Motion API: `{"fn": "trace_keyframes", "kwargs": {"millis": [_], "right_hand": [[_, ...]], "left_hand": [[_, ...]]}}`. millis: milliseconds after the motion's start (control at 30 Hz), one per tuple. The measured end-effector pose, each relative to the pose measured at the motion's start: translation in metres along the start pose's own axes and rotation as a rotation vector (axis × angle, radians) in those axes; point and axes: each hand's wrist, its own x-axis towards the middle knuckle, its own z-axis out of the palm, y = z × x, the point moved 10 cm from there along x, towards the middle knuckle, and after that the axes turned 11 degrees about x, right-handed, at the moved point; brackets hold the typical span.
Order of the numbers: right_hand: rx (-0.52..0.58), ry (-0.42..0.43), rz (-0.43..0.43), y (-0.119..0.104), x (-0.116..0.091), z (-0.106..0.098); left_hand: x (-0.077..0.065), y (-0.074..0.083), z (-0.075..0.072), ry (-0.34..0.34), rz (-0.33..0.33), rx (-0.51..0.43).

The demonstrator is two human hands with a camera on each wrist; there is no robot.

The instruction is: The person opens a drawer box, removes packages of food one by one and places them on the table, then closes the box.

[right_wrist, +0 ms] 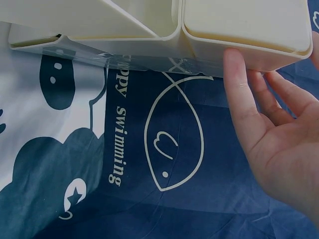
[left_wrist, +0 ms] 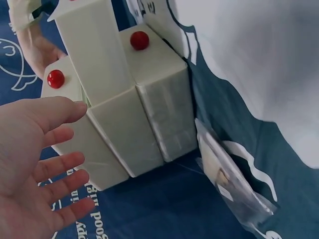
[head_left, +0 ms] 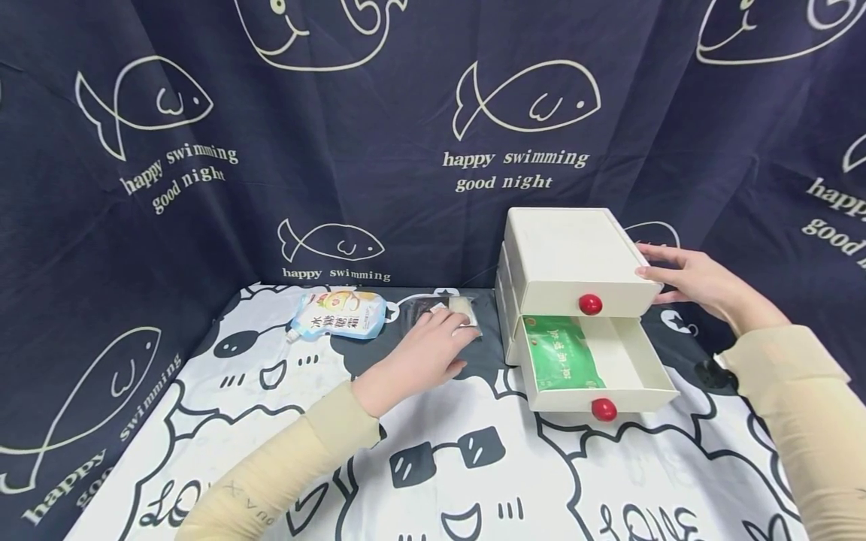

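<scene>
Two bare hands are noted at a surface (head_left: 226, 432) covered in black-and-white cartoon-print cloth. A white plastic three-tier drawer cabinet (head_left: 571, 244) with round red knobs stands near the back edge, right of centre. Its middle drawer (head_left: 571, 400) is pulled out and contains a flat green printed packet (head_left: 563, 352), lying along the left wall. The left hand (head_left: 422, 349) hangs near a flat clear plastic packet (left_wrist: 232, 177) at the back edge, left of the cabinet; its grip is empty, fingers apart. The right hand (head_left: 704, 282) touches the right side of the cabinet's top tier, fingers extended, not clamped. A blue-and-white spouted pouch (head_left: 340, 314) lies toward the back left corner.
</scene>
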Motion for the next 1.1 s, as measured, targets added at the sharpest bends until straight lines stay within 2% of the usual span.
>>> {"fn": "trace_keyframes", "kwargs": {"millis": [467,600,833,1100], "right_hand": [[0.014,0.001,-0.004,0.001,0.001,0.000],[0.017,0.001,-0.010,0.001,0.001,0.000],[0.018,0.005,-0.009,0.000,0.000,-0.001],[0.005,0.003,-0.011,-0.001,0.000,0.000]], "left_hand": [[0.015,0.026,0.000,0.039,0.031,0.012],[0.021,0.032,0.000,0.035,0.038,-0.004],[0.034,0.041,-0.004,0.066,0.039,-0.005],[0.050,0.052,-0.001,0.042,0.051,0.009]]}}
